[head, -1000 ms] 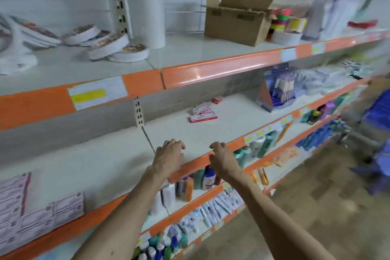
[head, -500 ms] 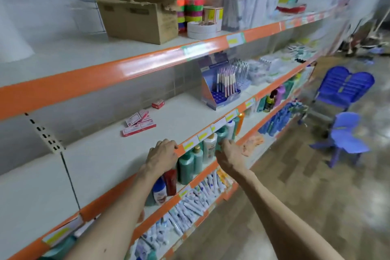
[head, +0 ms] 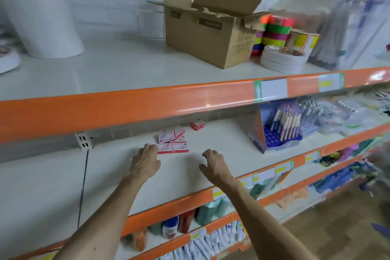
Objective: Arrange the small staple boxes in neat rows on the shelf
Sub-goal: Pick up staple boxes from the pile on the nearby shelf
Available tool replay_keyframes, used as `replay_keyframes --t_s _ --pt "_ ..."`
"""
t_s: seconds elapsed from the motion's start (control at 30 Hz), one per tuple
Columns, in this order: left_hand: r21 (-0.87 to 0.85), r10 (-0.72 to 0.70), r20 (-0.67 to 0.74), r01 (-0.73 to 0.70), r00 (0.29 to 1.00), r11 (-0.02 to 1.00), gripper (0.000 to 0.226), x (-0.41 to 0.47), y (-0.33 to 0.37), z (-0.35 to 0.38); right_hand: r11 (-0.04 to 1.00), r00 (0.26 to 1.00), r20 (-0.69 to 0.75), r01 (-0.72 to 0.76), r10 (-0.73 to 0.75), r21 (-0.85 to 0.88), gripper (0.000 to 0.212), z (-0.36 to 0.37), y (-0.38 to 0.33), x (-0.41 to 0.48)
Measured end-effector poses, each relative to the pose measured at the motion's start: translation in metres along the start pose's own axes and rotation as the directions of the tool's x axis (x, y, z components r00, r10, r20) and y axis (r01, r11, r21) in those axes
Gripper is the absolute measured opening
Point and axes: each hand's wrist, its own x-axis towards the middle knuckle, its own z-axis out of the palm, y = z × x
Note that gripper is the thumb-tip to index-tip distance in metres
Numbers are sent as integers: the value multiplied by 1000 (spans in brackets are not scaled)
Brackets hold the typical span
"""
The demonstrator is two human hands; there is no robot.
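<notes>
The person is standing at the shelf, both arms stretching out over its white board. The staple boxes are lying in a loose heap toward the back of it, some flat, some leaning on each other, and one red box is sitting apart behind them by the tiled wall. The left hand is hovering with fingers loosely bent, its tips just beside the nearest flat box; I cannot tell if they are touching. It is gripping nothing. The right hand is hanging to the heap's right, fingers spread and slightly curled, empty too. A carton is sitting on the board above.
</notes>
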Motion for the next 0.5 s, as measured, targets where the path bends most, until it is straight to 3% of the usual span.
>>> replay_keyframes --t_s 0.27,0.5 --pt "-32 -93 42 94 995 995 46 25 -16 -12 991 982 153 122 -112 -53 54 15 -26 72" --pt "34 -99 37 97 994 995 51 31 -16 0 985 978 153 157 -145 -70 56 29 -29 93"
